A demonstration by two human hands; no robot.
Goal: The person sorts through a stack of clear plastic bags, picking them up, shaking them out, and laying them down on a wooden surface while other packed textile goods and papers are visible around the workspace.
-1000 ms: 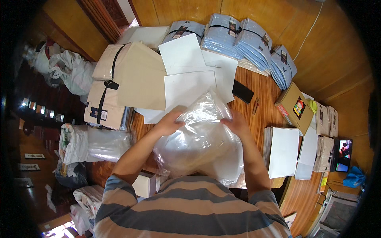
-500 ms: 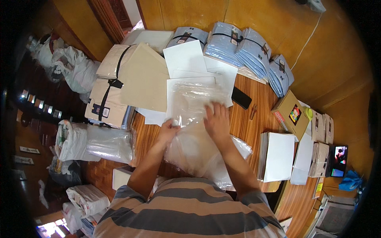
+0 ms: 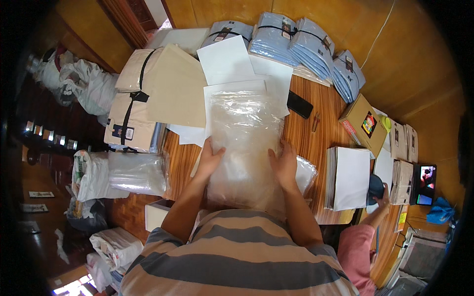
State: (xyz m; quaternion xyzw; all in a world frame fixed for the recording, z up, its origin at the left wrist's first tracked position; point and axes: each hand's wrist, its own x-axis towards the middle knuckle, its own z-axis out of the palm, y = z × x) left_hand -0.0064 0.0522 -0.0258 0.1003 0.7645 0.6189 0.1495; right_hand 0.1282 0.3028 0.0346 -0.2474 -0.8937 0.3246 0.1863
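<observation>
A stack of clear plastic bags (image 3: 242,135) lies in front of me, partly on white sheets of paper and reaching back to my striped shirt. My left hand (image 3: 211,157) grips its left edge, thumb on top and fingertips at the side. On the opposite edge my right hand (image 3: 284,165) has its thumb over the plastic, with the fingers curled along the side. Beyond the bags are loose white sheets (image 3: 227,61) and a large beige sheet (image 3: 177,93). More clear plastic (image 3: 305,172) sticks out beside my right wrist.
Packs of blue folded shirts (image 3: 274,42) line the wall; beige packs (image 3: 127,116) stand left. A phone (image 3: 299,104), a cardboard box (image 3: 363,121) and a white-topped stack (image 3: 350,177) are at right. Another person's hand (image 3: 382,197), pink-sleeved, touches a dark blue rounded object (image 3: 376,188).
My right hand has come off the top of the bags to their right edge, and the plastic lies smoother. Another person's arm has entered at the lower right.
</observation>
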